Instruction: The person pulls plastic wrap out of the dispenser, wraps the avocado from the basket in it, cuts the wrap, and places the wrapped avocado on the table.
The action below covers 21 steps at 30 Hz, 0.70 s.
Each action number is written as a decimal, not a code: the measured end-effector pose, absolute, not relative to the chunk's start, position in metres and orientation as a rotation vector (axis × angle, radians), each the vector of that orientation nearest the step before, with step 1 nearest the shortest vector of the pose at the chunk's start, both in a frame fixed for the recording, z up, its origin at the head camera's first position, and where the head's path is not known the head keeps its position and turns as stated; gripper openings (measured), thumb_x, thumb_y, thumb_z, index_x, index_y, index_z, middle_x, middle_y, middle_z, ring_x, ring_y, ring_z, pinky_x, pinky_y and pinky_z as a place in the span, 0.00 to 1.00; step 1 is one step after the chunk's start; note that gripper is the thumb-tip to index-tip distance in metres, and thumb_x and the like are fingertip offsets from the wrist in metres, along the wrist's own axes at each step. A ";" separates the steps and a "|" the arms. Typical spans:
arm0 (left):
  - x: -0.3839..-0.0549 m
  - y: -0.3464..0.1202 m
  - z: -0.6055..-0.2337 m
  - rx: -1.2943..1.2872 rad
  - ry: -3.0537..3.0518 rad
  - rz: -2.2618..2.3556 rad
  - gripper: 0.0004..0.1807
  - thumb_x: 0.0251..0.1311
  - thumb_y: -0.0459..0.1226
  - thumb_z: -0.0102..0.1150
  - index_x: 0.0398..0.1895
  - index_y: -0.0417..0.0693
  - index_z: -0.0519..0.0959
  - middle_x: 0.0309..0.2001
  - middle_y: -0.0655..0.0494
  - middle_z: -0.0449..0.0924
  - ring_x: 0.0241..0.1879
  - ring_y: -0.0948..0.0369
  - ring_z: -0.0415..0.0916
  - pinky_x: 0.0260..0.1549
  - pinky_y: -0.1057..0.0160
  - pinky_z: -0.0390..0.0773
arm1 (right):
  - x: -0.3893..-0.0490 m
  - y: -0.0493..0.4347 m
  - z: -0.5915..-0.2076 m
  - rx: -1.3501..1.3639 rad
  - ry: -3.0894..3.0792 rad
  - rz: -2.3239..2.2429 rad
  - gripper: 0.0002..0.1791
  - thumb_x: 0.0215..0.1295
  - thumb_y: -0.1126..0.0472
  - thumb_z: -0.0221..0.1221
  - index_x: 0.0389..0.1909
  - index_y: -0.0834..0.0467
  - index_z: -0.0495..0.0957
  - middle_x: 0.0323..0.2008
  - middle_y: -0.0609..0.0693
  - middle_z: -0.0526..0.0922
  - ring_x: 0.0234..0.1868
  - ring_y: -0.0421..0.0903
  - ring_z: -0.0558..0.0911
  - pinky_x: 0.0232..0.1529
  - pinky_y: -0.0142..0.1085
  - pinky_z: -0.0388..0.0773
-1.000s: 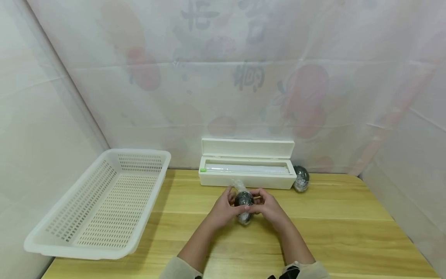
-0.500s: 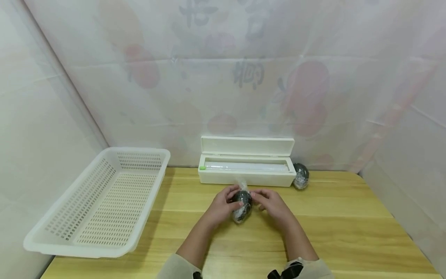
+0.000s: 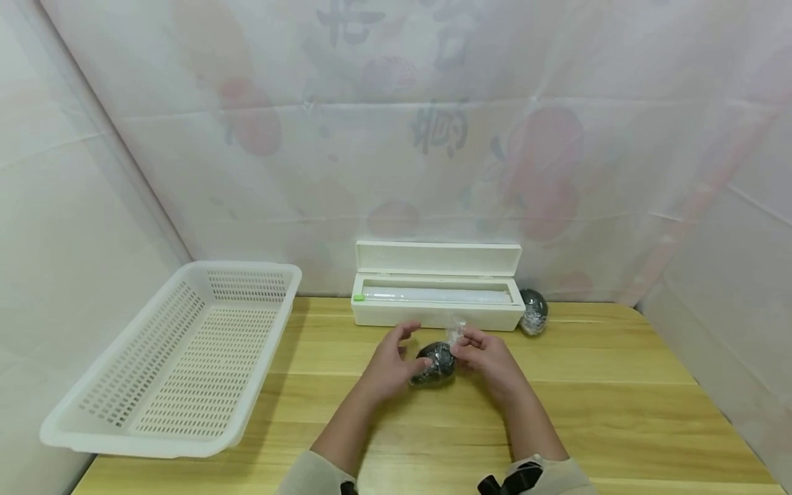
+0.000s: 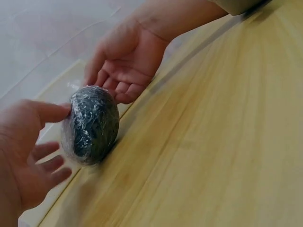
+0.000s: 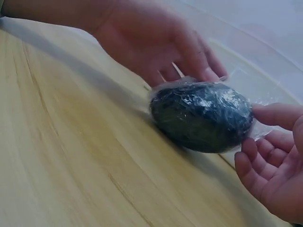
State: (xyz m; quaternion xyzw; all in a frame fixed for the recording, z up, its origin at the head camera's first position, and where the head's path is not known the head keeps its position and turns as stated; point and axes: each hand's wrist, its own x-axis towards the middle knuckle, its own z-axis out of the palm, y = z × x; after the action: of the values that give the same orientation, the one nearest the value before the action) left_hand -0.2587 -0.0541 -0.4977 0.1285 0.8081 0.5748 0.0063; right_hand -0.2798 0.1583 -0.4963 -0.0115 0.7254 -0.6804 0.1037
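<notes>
A dark, egg-shaped avocado (image 3: 436,364) wrapped in cling film lies on its side between the two hands, close over the wooden table. The right hand (image 3: 491,361) pinches the loose, gathered end of the film (image 3: 456,332) at the avocado's right end. On the other side, the left hand (image 3: 386,364) touches the avocado with its thumb, its other fingers spread and away from it. Crinkled film covers the whole dark skin of the avocado (image 5: 203,116) in the right wrist view.
Behind the hands stands a white box (image 3: 436,317) with its lid up, a roll of film (image 3: 439,295) inside. A second wrapped avocado (image 3: 534,313) rests against the box's right end. A white perforated basket (image 3: 295,289) occupies the table's left side.
The avocado has turned from upright to lying sideways, its film end swinging right. The right hand has taken that end, and the left fingers have spread off the avocado.
</notes>
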 end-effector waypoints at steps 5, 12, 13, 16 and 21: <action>-0.262 -0.058 -0.498 0.259 2.846 1.700 0.19 0.48 0.46 0.70 0.43 0.53 0.79 0.46 0.60 0.72 0.46 0.57 0.70 0.44 0.60 0.74 | -0.279 0.160 -0.496 -0.056 2.130 -2.017 0.19 0.50 0.64 0.68 0.41 0.66 0.74 0.38 0.54 0.76 0.33 0.47 0.79 0.38 0.40 0.80; -0.263 -0.057 -0.498 0.431 3.046 1.664 0.06 0.59 0.36 0.61 0.37 0.48 0.84 0.34 0.60 0.81 0.34 0.65 0.76 0.31 0.71 0.77 | -0.273 0.156 -0.492 -0.467 2.172 -1.974 0.15 0.47 0.68 0.69 0.28 0.63 0.71 0.37 0.54 0.78 0.34 0.46 0.82 0.39 0.41 0.82; -0.262 -0.057 -0.498 0.455 3.056 1.643 0.07 0.60 0.34 0.60 0.40 0.48 0.84 0.36 0.59 0.81 0.35 0.65 0.77 0.31 0.72 0.77 | -0.272 0.155 -0.491 -0.543 2.188 -1.952 0.14 0.47 0.68 0.69 0.28 0.63 0.71 0.37 0.54 0.78 0.35 0.46 0.82 0.39 0.41 0.82; -0.261 -0.058 -0.497 0.491 3.017 1.559 0.16 0.56 0.31 0.58 0.49 0.49 0.81 0.45 0.59 0.78 0.41 0.62 0.77 0.34 0.71 0.78 | -0.272 0.152 -0.492 -0.663 2.256 -1.856 0.12 0.48 0.66 0.69 0.28 0.63 0.74 0.37 0.55 0.79 0.36 0.47 0.82 0.39 0.39 0.81; -0.259 -0.063 -0.497 0.601 2.956 1.342 0.34 0.44 0.31 0.65 0.60 0.55 0.73 0.60 0.61 0.70 0.55 0.59 0.72 0.51 0.61 0.75 | -0.271 0.149 -0.491 -0.757 2.344 -1.625 0.07 0.54 0.60 0.67 0.30 0.57 0.80 0.36 0.52 0.81 0.38 0.45 0.80 0.41 0.34 0.78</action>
State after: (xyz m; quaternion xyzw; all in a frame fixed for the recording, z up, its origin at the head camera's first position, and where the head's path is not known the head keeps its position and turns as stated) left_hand -0.2590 -0.0628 -0.4968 0.1816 0.8925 0.4051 -0.0798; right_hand -0.2705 0.1486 -0.4911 -0.2554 0.7906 -0.5482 0.0953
